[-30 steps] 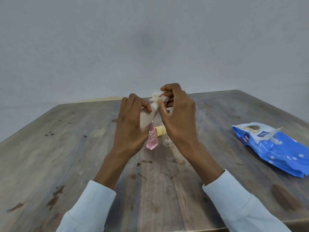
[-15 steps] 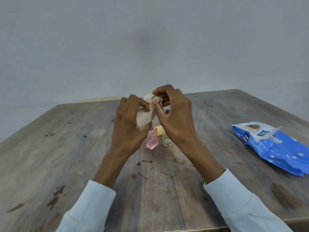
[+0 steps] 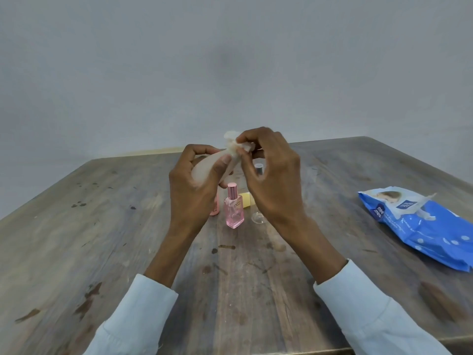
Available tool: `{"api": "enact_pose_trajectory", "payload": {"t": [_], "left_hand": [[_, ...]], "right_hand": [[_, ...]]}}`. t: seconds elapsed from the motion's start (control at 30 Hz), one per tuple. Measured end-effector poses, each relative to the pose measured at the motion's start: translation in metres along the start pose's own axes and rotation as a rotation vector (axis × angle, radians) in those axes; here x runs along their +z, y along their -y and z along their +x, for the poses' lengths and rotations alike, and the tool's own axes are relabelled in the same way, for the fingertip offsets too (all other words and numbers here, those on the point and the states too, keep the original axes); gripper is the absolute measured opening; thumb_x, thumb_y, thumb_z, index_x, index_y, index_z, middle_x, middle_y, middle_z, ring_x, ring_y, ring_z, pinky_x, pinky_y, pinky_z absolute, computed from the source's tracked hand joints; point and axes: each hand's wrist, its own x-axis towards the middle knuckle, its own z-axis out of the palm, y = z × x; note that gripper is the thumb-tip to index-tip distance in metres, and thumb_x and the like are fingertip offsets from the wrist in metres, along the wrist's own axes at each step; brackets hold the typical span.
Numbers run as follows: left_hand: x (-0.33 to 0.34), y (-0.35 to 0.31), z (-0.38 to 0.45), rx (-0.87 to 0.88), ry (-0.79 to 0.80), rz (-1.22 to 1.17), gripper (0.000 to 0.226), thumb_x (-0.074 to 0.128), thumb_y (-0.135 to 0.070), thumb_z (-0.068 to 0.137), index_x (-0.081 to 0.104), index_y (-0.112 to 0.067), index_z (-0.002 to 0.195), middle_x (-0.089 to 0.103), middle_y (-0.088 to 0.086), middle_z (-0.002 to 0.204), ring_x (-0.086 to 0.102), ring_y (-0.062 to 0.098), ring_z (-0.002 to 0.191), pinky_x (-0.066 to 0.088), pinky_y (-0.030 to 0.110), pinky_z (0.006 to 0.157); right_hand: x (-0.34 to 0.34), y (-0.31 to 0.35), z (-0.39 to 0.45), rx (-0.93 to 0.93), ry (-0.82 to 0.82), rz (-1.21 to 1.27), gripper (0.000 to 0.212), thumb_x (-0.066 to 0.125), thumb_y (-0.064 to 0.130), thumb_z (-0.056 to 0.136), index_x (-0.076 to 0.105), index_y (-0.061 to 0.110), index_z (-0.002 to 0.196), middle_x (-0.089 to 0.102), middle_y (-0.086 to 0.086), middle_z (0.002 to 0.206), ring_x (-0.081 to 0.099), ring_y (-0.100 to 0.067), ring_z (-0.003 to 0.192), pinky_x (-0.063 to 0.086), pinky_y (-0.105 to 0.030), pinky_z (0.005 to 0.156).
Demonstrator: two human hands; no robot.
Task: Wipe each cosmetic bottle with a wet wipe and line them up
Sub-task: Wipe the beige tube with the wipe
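Note:
My left hand [image 3: 190,185] grips a pale cream bottle [image 3: 207,166], tilted up to the right above the table. My right hand [image 3: 271,180] pinches a white wet wipe [image 3: 234,144] round the bottle's top end. Below the hands a pink glass perfume bottle [image 3: 233,210] with a pink cap stands upright on the wooden table [image 3: 102,226]. A second pink bottle [image 3: 214,207] shows partly behind my left hand. A yellow item [image 3: 247,200] and a clear bottle [image 3: 258,217] with a dark cap [image 3: 259,169] are mostly hidden behind my right hand.
A blue wet-wipe pack [image 3: 422,224] lies at the table's right side, its flap lifted with a wipe sticking out. The table's front edge runs just below my sleeves. A plain grey wall stands behind the table.
Both hands have shifted slightly left with the cream bottle. My right hand's fingers have worked the wipe round the bottle's top. The bottles on the table have not moved.

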Motion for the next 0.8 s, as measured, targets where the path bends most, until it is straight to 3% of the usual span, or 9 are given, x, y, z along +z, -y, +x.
{"api": "enact_pose_trajectory", "payload": {"t": [0.1, 0.27, 0.53, 0.7, 0.8], "left_hand": [[-0.002, -0.001, 0.002, -0.069, -0.018, -0.081, 0.021, 0.07, -0.027, 0.103, 0.066, -0.009, 0.113, 0.078, -0.002, 0.083, 0.073, 0.02, 0.061, 0.053, 0.024, 0.052], [-0.005, 0.004, 0.007, -0.216, 0.019, -0.226, 0.024, 0.064, -0.028, 0.107, 0.066, -0.006, 0.115, 0.07, 0.019, 0.07, 0.055, 0.016, 0.049, 0.041, 0.018, 0.046], [-0.009, 0.01, 0.011, -0.389, 0.082, -0.45, 0.026, 0.061, -0.034, 0.104, 0.068, -0.009, 0.109, 0.064, 0.014, 0.07, 0.039, 0.011, 0.045, 0.031, 0.019, 0.041], [-0.007, 0.008, 0.012, -0.485, 0.147, -0.483, 0.03, 0.06, -0.035, 0.107, 0.066, -0.006, 0.106, 0.059, 0.009, 0.065, 0.035, 0.007, 0.042, 0.027, 0.018, 0.039], [-0.009, 0.007, 0.012, -0.542, 0.175, -0.563, 0.029, 0.06, -0.036, 0.107, 0.069, -0.011, 0.095, 0.057, 0.006, 0.063, 0.036, 0.006, 0.041, 0.025, 0.017, 0.04]], "right_hand": [[0.004, 0.007, -0.002, -0.121, 0.05, -0.014, 0.011, 0.074, 0.005, 0.099, 0.071, 0.003, 0.11, 0.072, -0.004, 0.103, 0.066, -0.023, 0.093, 0.058, -0.04, 0.076], [0.001, -0.001, -0.002, 0.0, -0.03, -0.031, 0.016, 0.072, -0.003, 0.097, 0.069, 0.004, 0.111, 0.07, -0.004, 0.103, 0.066, -0.023, 0.091, 0.059, -0.043, 0.076], [0.006, 0.011, -0.007, -0.147, 0.028, -0.014, 0.013, 0.071, -0.002, 0.097, 0.071, 0.001, 0.11, 0.07, -0.005, 0.101, 0.065, -0.024, 0.09, 0.057, -0.04, 0.075], [0.004, 0.005, -0.005, -0.043, -0.034, -0.043, 0.015, 0.071, -0.005, 0.095, 0.069, 0.002, 0.108, 0.068, -0.005, 0.101, 0.064, -0.024, 0.089, 0.056, -0.041, 0.074], [0.008, 0.013, -0.008, -0.114, 0.038, -0.037, 0.013, 0.07, -0.005, 0.096, 0.07, 0.002, 0.107, 0.067, -0.006, 0.101, 0.064, -0.022, 0.089, 0.055, -0.038, 0.075]]}}
